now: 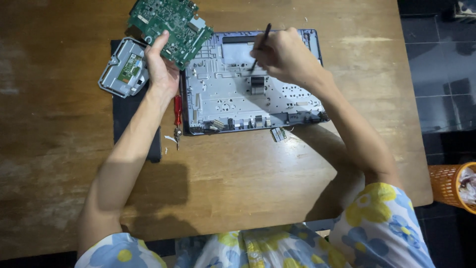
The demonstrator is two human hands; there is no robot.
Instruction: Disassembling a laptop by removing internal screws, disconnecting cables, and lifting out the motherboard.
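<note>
An opened laptop base [258,94] with a bare silver metal frame lies on the wooden table [238,188]. My left hand [161,69] grips a green circuit board [171,25] and holds it tilted above the base's far left corner. My right hand [282,54] holds a thin black tool [261,44], its tip pointing down onto the middle of the frame.
A grey metal part with a small green board [124,69] lies on a black mat [130,114] left of the base. A red-handled screwdriver [177,114] rests beside the base. A small chip [278,134] sits by the front edge. An orange basket [452,186] stands on the dark floor.
</note>
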